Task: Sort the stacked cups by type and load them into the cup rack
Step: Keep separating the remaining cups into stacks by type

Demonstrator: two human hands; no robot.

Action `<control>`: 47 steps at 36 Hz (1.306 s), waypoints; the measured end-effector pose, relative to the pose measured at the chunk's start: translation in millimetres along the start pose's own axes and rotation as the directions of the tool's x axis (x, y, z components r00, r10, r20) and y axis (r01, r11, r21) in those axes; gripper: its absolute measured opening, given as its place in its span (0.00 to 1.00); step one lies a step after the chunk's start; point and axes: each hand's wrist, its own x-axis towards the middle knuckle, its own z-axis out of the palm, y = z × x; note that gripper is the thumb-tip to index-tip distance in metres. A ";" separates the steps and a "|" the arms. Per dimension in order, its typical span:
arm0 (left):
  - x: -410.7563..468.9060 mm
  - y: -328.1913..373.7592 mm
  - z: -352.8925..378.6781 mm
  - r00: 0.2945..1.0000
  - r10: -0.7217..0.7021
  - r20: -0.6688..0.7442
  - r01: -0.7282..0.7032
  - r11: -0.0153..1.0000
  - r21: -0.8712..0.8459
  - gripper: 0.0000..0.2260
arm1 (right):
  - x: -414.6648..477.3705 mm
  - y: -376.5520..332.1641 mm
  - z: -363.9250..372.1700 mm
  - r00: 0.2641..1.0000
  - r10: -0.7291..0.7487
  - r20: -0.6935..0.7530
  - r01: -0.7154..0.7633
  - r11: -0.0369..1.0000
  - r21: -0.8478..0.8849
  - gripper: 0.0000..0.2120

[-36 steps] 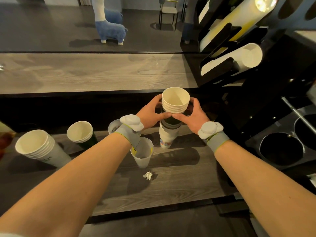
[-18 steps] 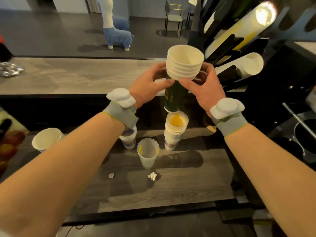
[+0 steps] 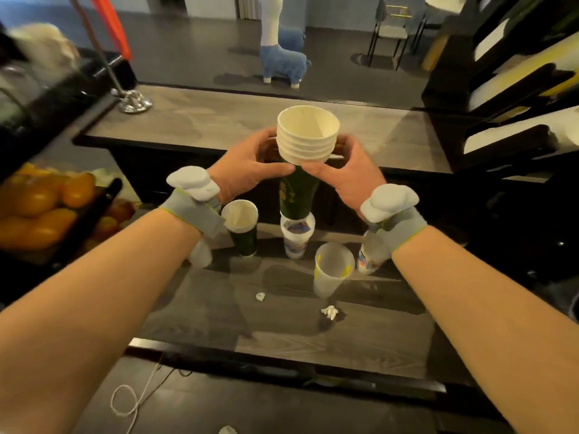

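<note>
Worktop [image 3: 219,324]: dark wood grain, spans the foreground and bears all the loose cups. Raised ledge [image 3: 203,120] behind it, same finish.

Cup rack [image 3: 501,98]: black, far right on the ledge. Holds long white and yellow sleeves of cups lying tilted in its slots.

Fruit [image 3: 40,202]: orange heap, far left, partly blurred.

Held cup stack [image 3: 305,142]: dark green outside, cream inside, several nested rims showing. Upright in mid-air above the worktop, centre of view, well left of the cup rack. Lower end hangs just over the white printed stack; contact there cannot be told.

Left hand [image 3: 247,170]: clamped on the held cup stack from its left, thumb and fingers curled just under the rims. Grey wristband with white pod.

Right hand [image 3: 347,177]: clamped on the same stack from its right, at matching height. Same band.

Green cup [image 3: 242,227]: upright on the worktop, left of centre.

White printed stack [image 3: 296,236]: upright, directly below the held one.

Clear plastic cup [image 3: 332,270]: upright, yellow smears inside, just right of the white printed stack.

Printed cup [image 3: 371,258]: partly hidden behind the right wrist.

Paper scraps [image 3: 329,312]: crumpled, white, near the clear plastic cup.
</note>
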 end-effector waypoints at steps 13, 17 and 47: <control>-31.6 -72.0 -58.8 0.974 -0.033 -0.226 0.078 0.978 0.191 0.29 | 33.9 0.0 103.4 0.979 0.037 0.202 -0.007 0.989 -0.146 0.35; -26.5 -91.5 -64.6 0.969 -0.052 -0.241 0.101 0.976 0.195 0.29 | 45.0 9.3 119.9 0.974 0.063 0.219 -0.020 0.980 -0.196 0.36; 10.6 -168.3 -35.7 0.930 -0.280 -0.238 0.367 0.741 0.563 0.21 | 68.1 86.5 179.1 0.913 0.288 0.290 -0.065 0.802 -0.594 0.28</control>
